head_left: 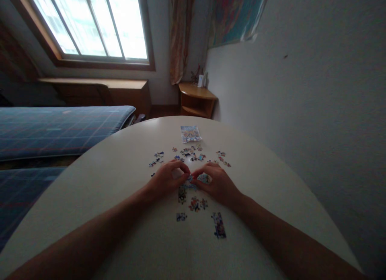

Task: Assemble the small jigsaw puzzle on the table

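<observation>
My left hand [169, 175] and my right hand [217, 180] meet over the middle of the white table, thumbs and forefingers pinched. Between the fingertips is a small bluish jigsaw piece [190, 178], partly hidden by the fingers. Under and beside my right fingers lies a joined patch of puzzle [205, 178]. Closer to me are a dark joined section [182, 195], an orange-toned cluster [194, 204], a small joined pair [181, 217] and a longer joined strip [219, 225]. Loose jigsaw pieces [188, 152] are scattered beyond my hands.
A picture packet [190, 133] lies toward the far side of the round white table [120, 167]. More pieces sit at the left [156, 161] and right [223, 158]. A mattress [60, 127] is left of the table; a wall [301, 111] runs along the right.
</observation>
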Available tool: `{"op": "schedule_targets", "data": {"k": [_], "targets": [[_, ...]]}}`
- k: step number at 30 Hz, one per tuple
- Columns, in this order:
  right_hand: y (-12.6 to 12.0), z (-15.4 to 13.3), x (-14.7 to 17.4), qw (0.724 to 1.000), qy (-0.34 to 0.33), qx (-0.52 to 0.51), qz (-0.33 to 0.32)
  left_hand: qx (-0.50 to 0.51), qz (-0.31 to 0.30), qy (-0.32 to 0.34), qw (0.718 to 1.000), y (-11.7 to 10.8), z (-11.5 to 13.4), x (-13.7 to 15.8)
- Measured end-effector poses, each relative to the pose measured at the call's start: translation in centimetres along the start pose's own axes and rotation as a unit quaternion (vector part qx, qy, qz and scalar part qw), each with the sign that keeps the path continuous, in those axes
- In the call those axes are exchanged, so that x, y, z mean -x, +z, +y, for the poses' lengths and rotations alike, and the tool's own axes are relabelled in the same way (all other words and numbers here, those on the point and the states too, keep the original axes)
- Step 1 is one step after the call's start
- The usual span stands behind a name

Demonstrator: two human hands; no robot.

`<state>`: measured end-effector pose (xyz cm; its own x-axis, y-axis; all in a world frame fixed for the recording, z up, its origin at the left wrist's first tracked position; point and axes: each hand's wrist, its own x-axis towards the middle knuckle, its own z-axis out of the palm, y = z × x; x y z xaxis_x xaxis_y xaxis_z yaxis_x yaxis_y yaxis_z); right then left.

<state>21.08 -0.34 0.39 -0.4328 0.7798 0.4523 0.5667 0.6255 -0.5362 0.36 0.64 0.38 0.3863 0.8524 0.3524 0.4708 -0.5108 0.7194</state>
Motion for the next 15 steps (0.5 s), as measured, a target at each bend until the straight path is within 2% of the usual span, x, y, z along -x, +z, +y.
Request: {"op": "schedule_targets", "data": {"k": [7,15], "targets": [[0.03,-0.06,0.09,1.0,-0.01,0.005,-0.012,-0.026,-0.019,0.014,0.999,0.31,-0.54,0.09],[-0.04,0.0,0.13,1.0,0.007,0.008,-0.02,-0.037,-0.024,0.01,0.999,0.28,-0.4,0.19]]}}
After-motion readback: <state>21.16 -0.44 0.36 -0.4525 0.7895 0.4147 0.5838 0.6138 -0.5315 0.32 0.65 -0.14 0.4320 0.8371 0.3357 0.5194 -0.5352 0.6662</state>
